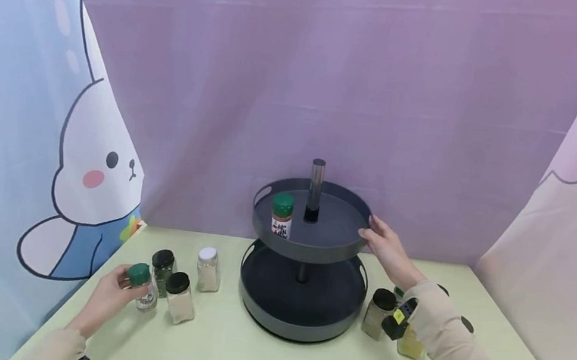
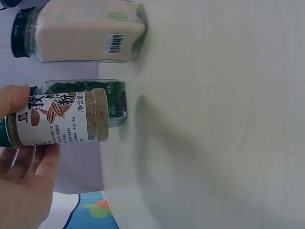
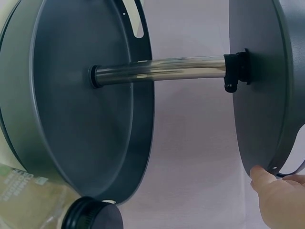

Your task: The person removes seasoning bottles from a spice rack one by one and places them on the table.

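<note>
In the head view my left hand [image 1: 106,300] holds a spice jar [image 1: 146,300] at its green cap, at the left of the table. The left wrist view shows the jar's brown powder and white label [image 2: 52,119], with the thumb above and fingers below. My right hand [image 1: 391,257] grips the right rim of the upper tray [image 1: 312,254] of a dark two-tier turntable. In the right wrist view its fingers [image 3: 262,179] are at the tray's edge beside the handle slot. Another green-capped jar [image 1: 282,218] stands upright on the upper tray, left of the post.
Beside the left hand stand two black-capped jars, one with dark green contents [image 1: 162,275], one pale [image 1: 180,302]. A white-capped jar [image 1: 208,272] is behind them. The lower tray [image 1: 297,327] rests on the table. Several jars [image 1: 374,319] stand under the right forearm, partly hidden.
</note>
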`<action>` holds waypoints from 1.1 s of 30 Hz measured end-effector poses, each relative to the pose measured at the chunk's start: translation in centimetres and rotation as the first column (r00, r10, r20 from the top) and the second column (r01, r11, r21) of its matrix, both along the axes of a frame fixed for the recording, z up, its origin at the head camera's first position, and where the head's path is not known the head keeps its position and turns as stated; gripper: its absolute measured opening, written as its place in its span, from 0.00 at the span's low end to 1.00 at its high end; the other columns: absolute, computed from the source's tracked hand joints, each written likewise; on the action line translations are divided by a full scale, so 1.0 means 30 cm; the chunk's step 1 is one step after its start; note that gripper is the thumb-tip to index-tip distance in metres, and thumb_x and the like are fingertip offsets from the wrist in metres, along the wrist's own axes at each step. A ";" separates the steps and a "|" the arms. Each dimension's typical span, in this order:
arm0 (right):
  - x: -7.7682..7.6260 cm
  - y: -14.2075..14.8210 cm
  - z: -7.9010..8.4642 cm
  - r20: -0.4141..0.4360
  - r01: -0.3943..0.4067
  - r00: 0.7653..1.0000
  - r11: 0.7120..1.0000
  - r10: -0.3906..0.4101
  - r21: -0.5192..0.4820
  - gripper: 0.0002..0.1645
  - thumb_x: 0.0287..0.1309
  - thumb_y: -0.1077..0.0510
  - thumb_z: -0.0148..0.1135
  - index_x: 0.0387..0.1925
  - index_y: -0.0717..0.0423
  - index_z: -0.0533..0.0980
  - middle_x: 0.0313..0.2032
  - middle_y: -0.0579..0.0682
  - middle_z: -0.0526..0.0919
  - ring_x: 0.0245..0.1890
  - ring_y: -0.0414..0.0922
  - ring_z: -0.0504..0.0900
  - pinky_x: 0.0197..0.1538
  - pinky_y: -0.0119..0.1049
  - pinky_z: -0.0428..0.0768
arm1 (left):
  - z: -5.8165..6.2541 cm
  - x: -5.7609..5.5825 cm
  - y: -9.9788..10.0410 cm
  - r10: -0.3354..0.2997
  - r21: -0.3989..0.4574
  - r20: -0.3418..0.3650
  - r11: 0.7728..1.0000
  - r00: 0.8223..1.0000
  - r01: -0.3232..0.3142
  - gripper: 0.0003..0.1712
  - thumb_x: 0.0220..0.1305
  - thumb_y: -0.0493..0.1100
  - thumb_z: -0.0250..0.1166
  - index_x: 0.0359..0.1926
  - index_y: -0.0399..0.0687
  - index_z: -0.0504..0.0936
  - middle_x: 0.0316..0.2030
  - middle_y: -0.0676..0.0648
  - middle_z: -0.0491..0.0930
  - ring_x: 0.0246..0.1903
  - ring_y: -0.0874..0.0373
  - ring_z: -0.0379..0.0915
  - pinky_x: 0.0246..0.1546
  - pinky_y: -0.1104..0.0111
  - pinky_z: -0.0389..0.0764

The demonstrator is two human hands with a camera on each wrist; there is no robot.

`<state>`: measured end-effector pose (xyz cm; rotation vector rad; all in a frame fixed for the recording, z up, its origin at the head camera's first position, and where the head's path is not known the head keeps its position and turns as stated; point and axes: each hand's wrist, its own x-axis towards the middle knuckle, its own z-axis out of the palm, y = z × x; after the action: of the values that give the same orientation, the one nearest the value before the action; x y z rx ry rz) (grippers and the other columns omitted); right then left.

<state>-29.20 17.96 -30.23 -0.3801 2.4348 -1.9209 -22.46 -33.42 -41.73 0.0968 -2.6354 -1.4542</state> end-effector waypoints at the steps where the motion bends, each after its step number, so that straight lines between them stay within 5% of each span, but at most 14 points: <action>1: 0.000 0.001 -0.002 0.004 -0.002 1.000 1.000 0.002 0.002 0.43 0.67 0.57 0.46 0.70 0.61 0.33 0.72 0.59 0.36 0.69 0.55 0.43 0.70 0.53 0.50 | -0.010 0.001 0.000 0.004 0.001 0.007 1.000 1.000 -0.004 0.38 0.56 0.45 0.65 0.59 0.25 0.59 0.57 0.22 0.65 0.57 0.31 0.60 0.57 0.41 0.67; 9: -0.001 -0.003 -0.010 0.008 -0.008 1.000 1.000 0.008 0.000 0.43 0.67 0.56 0.47 0.70 0.61 0.34 0.72 0.59 0.36 0.69 0.55 0.43 0.70 0.53 0.50 | -0.069 0.008 0.011 0.026 -0.004 0.010 1.000 1.000 -0.026 0.34 0.54 0.40 0.66 0.56 0.25 0.61 0.54 0.22 0.68 0.55 0.32 0.63 0.56 0.43 0.70; 33: -0.014 0.005 -0.002 0.005 -0.017 1.000 1.000 0.017 -0.025 0.42 0.67 0.57 0.45 0.70 0.61 0.34 0.72 0.58 0.36 0.69 0.54 0.42 0.71 0.53 0.48 | -0.071 -0.008 0.018 0.016 -0.040 0.031 0.999 0.999 -0.015 0.38 0.54 0.41 0.67 0.58 0.25 0.59 0.56 0.21 0.65 0.56 0.29 0.60 0.57 0.39 0.66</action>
<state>-29.62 18.10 -30.28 -0.3939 2.3981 -1.9452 -22.71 -32.88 -43.85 0.1370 -2.6809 -1.4057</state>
